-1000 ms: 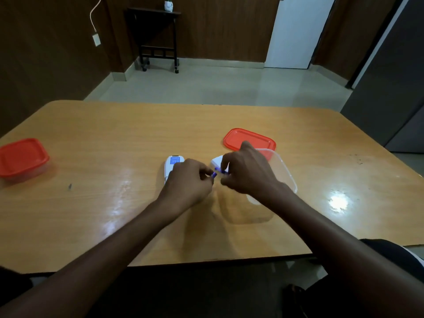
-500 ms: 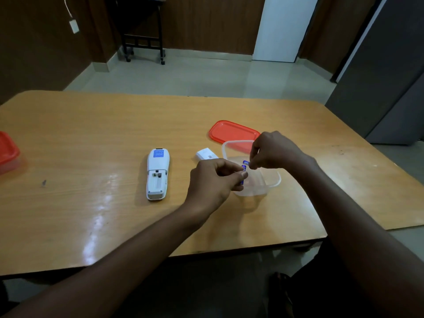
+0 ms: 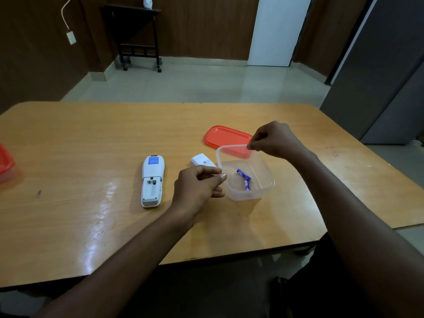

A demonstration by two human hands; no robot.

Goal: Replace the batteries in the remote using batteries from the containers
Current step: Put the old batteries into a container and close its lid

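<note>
A white remote (image 3: pixel 152 180) lies face down on the wooden table (image 3: pixel 80 145), its battery bay open and empty. Its white battery cover (image 3: pixel 202 159) lies to the right of it. Further right stands a clear plastic container (image 3: pixel 268 180) with two blue batteries (image 3: pixel 245 179) on its bottom. My left hand (image 3: pixel 197 187) hovers at the container's left wall, fingers loosely curled, holding nothing. My right hand (image 3: pixel 275 140) is above the container's far rim with its fingertips pinched together and nothing visible between them.
The container's red lid (image 3: pixel 226 136) lies flat just behind it. A second container with a red lid (image 3: pixel 5 165) stands at the table's far left edge. Beyond the table are a tiled floor, a dark side table and a white door.
Both hands carried the blue batteries from beside the remote to over the clear container. The batteries have dropped out of my fingers and now lie inside it.
</note>
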